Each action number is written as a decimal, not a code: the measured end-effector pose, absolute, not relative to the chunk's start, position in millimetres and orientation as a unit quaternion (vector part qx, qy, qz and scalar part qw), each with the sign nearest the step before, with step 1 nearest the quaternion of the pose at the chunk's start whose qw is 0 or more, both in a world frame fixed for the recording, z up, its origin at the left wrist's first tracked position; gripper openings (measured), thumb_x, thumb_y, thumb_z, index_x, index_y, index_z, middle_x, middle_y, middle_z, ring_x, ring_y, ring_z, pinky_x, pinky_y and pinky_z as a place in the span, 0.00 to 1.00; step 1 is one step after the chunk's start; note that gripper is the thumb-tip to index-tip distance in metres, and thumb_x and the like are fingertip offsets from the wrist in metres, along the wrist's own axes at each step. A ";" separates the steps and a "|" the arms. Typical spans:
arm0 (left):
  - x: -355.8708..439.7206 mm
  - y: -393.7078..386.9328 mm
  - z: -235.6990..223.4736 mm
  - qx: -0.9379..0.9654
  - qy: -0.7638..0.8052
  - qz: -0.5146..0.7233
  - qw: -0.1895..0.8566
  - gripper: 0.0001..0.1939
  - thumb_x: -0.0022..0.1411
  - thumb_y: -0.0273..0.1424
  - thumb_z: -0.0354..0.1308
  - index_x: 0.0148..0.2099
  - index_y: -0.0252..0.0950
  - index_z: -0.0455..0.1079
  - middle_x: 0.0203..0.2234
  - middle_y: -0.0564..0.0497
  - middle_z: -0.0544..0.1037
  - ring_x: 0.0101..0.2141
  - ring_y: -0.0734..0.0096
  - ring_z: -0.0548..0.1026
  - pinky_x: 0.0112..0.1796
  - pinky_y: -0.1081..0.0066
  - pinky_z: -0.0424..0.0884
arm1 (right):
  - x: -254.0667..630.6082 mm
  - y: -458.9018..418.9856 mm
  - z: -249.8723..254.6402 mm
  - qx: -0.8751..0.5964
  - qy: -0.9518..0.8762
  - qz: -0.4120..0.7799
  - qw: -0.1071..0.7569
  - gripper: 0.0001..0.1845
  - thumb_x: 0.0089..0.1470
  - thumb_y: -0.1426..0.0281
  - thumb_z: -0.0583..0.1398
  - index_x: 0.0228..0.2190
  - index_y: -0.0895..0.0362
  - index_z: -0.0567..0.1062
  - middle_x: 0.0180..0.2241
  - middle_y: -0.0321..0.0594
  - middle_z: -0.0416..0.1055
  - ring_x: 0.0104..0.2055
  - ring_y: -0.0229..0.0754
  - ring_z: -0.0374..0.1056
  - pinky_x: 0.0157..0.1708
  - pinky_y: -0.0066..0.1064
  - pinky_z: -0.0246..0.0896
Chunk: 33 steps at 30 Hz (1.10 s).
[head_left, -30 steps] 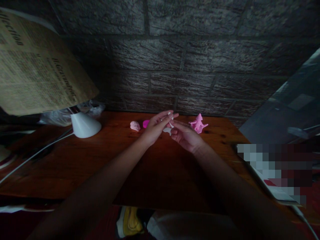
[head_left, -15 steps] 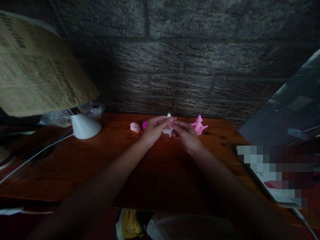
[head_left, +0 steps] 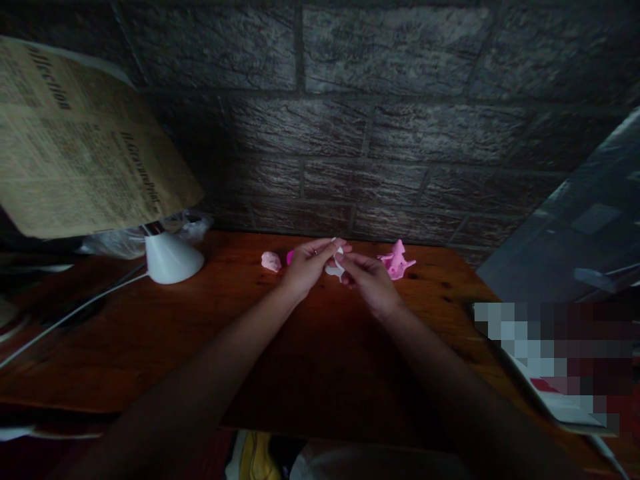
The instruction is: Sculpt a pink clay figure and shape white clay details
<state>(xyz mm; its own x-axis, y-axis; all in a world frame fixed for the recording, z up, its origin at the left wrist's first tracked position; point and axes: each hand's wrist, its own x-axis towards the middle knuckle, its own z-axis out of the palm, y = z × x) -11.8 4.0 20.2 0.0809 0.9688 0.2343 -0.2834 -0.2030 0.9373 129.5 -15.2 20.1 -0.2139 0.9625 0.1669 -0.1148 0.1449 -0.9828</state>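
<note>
My left hand (head_left: 311, 267) and my right hand (head_left: 369, 277) meet above the far part of the table, both closed on a small soft white piece (head_left: 339, 256) that looks like modelling clay. Thumbs and fingertips pinch it from either side, and they hide part of it. Just below the fingers shows another flat white piece (head_left: 334, 272); whether it joins the pinched one I cannot tell. Left of my left hand lie a pale pink lump (head_left: 271, 261) and a bright magenta piece (head_left: 290, 257), partly covered by the hand. A pink spiky shape (head_left: 398, 261) stands beyond my right hand.
A lamp with a white cone base (head_left: 173, 259) and newspaper-print shade (head_left: 95, 147) stands at the left, its cord crossing the wooden table (head_left: 200, 327). Crumpled clear plastic (head_left: 115, 243) lies behind it. A brick-patterned wall (head_left: 330, 127) closes the back. A blurred-out flat object lies at the right.
The pinched white piece no longer sticks up as far above my fingers; it now shows as a rounder bit between the thumbs. The whole view has shifted slightly, with things sitting lower.
</note>
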 end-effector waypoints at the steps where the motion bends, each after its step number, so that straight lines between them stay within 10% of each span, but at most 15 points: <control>1: -11.3 3.4 20.6 0.503 0.338 0.586 0.537 0.18 0.55 0.44 0.69 0.41 0.36 0.81 0.38 0.43 0.85 0.38 0.63 0.81 0.41 0.65 0.74 | 129.4 -14.9 19.5 -0.375 -0.564 0.534 0.506 0.19 0.48 0.51 0.69 0.28 0.54 0.82 0.22 0.34 0.70 0.24 0.35 0.59 0.24 0.30 0.53; 33: -8.9 2.3 18.3 0.536 0.332 0.580 0.515 0.16 0.57 0.45 0.68 0.41 0.39 0.83 0.37 0.45 0.85 0.31 0.72 0.76 0.34 0.71 0.70 | 128.9 -14.8 21.4 -0.348 -0.609 0.495 0.513 0.18 0.51 0.51 0.67 0.30 0.54 0.81 0.23 0.33 0.70 0.21 0.32 0.54 0.21 0.29 0.47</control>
<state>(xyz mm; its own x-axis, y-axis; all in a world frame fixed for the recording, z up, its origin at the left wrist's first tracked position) -8.9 2.3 18.3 0.1062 0.9540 0.2804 -0.2421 -0.2487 0.9378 128.9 -14.8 21.4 -0.2315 0.9315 0.2807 -0.0836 0.2684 -0.9597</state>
